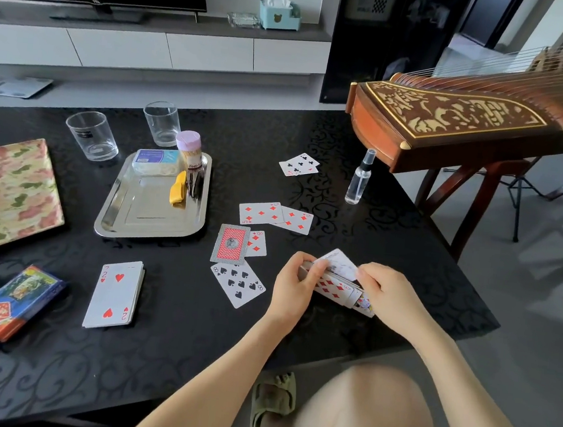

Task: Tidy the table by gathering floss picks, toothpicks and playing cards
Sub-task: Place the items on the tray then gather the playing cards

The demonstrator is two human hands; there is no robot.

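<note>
Tray (149, 231) holds floss-pick box (156, 161) and toothpick jar (190, 151)
Left hand (295, 283) and right hand (387, 292) each close their grip on one card bundle (333, 282) over the table (192, 342), near its right edge.

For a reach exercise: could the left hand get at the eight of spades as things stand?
Probably yes: the eight of spades lies just beside the left hand with nothing between, though that hand grips cards.
</note>
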